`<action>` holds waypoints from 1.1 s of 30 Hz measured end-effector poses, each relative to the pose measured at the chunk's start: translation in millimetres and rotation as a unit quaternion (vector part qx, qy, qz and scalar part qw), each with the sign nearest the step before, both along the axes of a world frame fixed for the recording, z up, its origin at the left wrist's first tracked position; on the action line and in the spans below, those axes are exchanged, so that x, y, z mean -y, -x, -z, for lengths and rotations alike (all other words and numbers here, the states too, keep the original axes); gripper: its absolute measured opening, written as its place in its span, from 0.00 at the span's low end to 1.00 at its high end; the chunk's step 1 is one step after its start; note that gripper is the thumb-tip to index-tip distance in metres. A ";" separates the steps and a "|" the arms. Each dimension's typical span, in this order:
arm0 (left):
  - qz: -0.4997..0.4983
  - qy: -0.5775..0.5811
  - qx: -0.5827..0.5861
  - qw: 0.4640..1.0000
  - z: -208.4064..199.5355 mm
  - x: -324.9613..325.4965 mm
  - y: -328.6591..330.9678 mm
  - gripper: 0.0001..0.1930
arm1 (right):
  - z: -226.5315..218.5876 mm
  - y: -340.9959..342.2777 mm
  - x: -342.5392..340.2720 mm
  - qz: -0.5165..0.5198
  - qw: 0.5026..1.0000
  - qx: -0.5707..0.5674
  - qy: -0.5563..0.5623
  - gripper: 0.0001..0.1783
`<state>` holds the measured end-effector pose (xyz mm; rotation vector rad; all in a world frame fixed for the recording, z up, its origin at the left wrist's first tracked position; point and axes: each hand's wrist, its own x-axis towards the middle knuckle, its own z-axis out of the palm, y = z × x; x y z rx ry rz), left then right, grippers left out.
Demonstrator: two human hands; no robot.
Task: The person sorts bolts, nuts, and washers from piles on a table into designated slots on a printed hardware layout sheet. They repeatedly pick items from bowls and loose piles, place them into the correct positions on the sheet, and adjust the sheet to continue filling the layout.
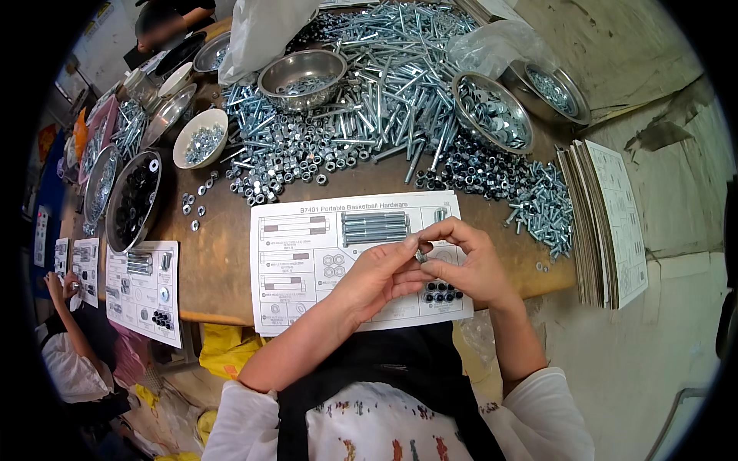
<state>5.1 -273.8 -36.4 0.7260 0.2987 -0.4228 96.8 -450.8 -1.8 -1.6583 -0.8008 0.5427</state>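
Note:
Above a printed parts card [284,206], my left hand [373,278] and my right hand [470,261] meet with their fingers pinched together. Between the fingertips is a small silvery metal piece [422,256], mostly covered, so its exact kind is unclear. Both hands are closed on it. On the card lie a row of long bolts [374,228], a short bolt [440,214] near the upper right, and several black-centred nuts [443,293] below my right hand. My wrists and fingers hide part of the card's middle.
Beyond the card spreads a heap of long bolts [400,84], with silver nuts [284,165], black-centred nuts [477,169] and short bolts [542,219] along its front. Metal bowls [296,102] surround it. Stacked cards [588,238] stand right. A co-worker's hands [61,285] are at far left.

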 end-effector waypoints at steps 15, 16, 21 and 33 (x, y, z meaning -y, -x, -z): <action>0.185 0.029 -0.060 0.981 25.6 21.6 53.4 0.27 | 49.8 2.6 44.8 0.071 0.876 0.401 0.257 0.12; 0.176 0.035 -0.061 0.982 25.8 20.6 53.1 0.26 | 51.0 2.9 42.4 0.071 0.876 0.406 0.250 0.13; 0.073 0.070 -0.043 0.994 24.6 23.7 52.8 0.22 | 34.5 17.9 36.6 0.090 0.925 0.317 0.190 0.13; 0.069 0.018 0.063 0.995 17.1 4.1 39.2 0.29 | -36.8 -103.8 34.5 0.318 0.824 0.450 0.127 0.08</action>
